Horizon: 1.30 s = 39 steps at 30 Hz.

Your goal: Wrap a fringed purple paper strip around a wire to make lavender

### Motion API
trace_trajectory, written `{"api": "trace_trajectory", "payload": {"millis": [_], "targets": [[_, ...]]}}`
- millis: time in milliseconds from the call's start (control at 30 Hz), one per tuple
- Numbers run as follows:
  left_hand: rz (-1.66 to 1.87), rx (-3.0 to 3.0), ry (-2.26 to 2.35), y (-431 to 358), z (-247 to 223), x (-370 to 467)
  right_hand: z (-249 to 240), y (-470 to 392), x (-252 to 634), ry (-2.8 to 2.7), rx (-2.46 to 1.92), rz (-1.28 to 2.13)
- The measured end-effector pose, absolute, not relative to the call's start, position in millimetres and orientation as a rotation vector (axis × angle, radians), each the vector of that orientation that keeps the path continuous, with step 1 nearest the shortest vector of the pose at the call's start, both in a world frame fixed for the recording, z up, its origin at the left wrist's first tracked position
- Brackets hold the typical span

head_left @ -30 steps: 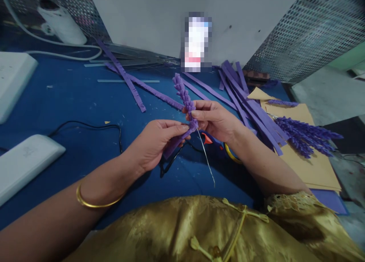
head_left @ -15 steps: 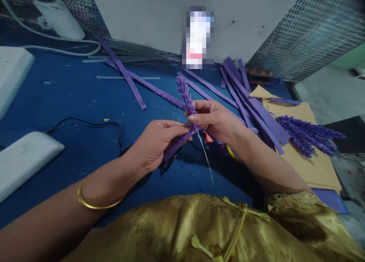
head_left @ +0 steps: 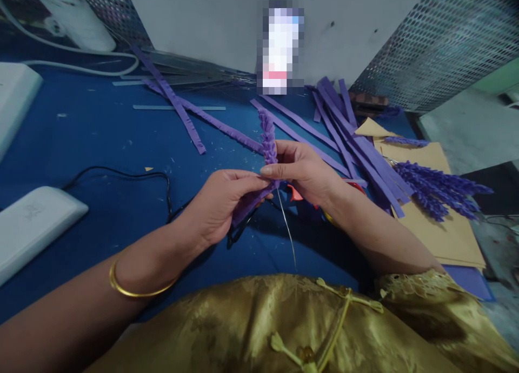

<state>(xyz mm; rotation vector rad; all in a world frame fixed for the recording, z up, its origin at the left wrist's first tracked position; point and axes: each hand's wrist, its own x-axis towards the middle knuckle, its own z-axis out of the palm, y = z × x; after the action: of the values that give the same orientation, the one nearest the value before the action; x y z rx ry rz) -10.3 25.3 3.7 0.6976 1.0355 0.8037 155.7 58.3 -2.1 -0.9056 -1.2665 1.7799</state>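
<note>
Between thumb and fingers, my right hand (head_left: pixel 306 170) pinches the base of a purple paper lavender sprig (head_left: pixel 267 135), which stands nearly upright. A thin wire stem (head_left: pixel 287 224) hangs from its lower end toward me. Close against it on the left, my left hand (head_left: pixel 227 200) is closed on a purple crepe paper strip (head_left: pixel 247 205) that meets the sprig's base. The spot where strip and wire join is partly covered by my fingers. Red and yellow scissor-like handles (head_left: pixel 295 193) show partly beneath my right hand.
Loose purple strips (head_left: pixel 360 146) lie at the right, others at the upper left. Finished lavender sprigs (head_left: pixel 440 189) rest on brown paper (head_left: pixel 454 238). A pixelated phone (head_left: pixel 279 48) leans on the back wall. A white device (head_left: pixel 40 227) with a black cable (head_left: pixel 121 170) sits left.
The sprig has turned more upright between my fingers, and the wire's lower end has swung a little left. My right hand has shifted slightly left; the view has moved a little.
</note>
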Motion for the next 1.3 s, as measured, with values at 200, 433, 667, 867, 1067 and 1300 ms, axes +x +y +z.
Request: {"api": "trace_trajectory", "payload": {"millis": [200, 433, 667, 867, 1067, 1300], "targets": [[0.774, 0.754, 1.029, 24, 4, -10, -3, 57, 153, -1.295, -0.976, 1.69], [0.794, 0.747, 1.11, 22, 2, -7, -1, 53, 147, -1.332, -1.049, 1.596], [0.807, 0.743, 1.124, 20, 3, -4, -2, 52, 145, -1.325, -1.061, 1.568], [0.789, 0.738, 1.115, 21, 5, -4, -2, 51, 145, -1.305, -1.06, 1.584], [0.79, 0.849, 1.153, 22, 2, -5, -3, 51, 144, -1.302, -1.08, 1.594], [0.817, 0.822, 1.13, 22, 5, -7, 1, 55, 149, -1.245, -1.006, 1.681]]}}
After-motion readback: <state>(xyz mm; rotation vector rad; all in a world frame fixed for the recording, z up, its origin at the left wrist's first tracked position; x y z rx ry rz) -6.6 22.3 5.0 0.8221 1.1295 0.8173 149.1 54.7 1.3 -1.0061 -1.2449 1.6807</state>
